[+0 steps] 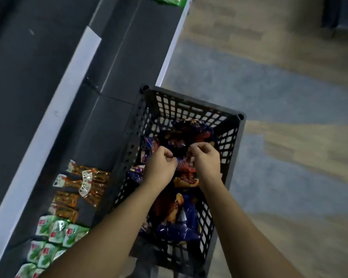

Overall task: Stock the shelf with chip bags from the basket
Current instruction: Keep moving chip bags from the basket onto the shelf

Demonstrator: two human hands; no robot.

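Chip bags (181,217), blue and red foil, lie heaped in the black lattice basket (229,141), directly under and around the fingers, and both hands are down among them. Left hand (161,165) is curled tight, fingertips pinched together on what looks like the top edge of a bag just beneath them. Right hand (206,159) does the same just beside it, thumb and forefinger nipped narrow over the foil. Whether each holds its own bag or both grip one, I can't tell; the foil between the knuckles is too dark. Pinching the crimped seam makes sense: that's the stiff part, so the bag should lift without crushing the chips.

Left of the left fingers, the dark shelf (113,63) has bare room beyond the basket's far corner. Closer in sit orange packets (82,185) and green packets (54,235), already in rows. The basket stands hard against the shelf edge, a short carry, I'd judge. Plenty of bags left; stocking looks early.
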